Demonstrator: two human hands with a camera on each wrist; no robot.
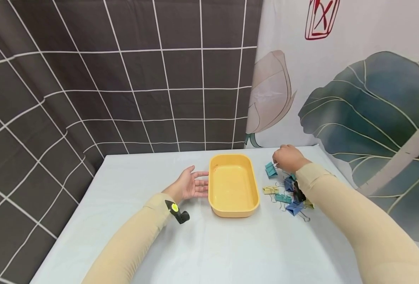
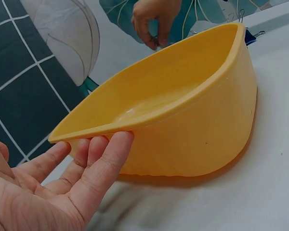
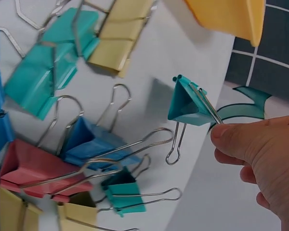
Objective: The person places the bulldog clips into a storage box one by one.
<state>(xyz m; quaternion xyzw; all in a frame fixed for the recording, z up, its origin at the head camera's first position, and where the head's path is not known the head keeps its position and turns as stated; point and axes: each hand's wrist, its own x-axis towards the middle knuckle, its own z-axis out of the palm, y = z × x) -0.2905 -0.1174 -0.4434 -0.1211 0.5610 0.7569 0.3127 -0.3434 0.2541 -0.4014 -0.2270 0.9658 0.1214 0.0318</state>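
Observation:
Between thumb and fingers, my right hand (image 1: 288, 158) pinches a wire handle of a teal binder clip (image 3: 190, 103), which hangs above the table beside the other clips. My left hand (image 1: 190, 184) has its fingers extended, the tips touching the outer wall of a yellow plastic tub (image 2: 197, 130) just under the rim. The tub's floor shows bare in the head view. Right of the tub lies a loose pile of binder clips, with a blue clip (image 3: 94, 142), a red clip (image 3: 41, 171) and a yellow clip (image 1: 270, 190) among them. My right forearm hides part of the pile.
A white cloth covers the table (image 1: 202, 244). Behind it hang a dark curtain with a white grid (image 1: 135, 71) and, to the right, a pale curtain with leaf prints (image 1: 365, 102). The table's far edge runs just beyond the tub and right hand.

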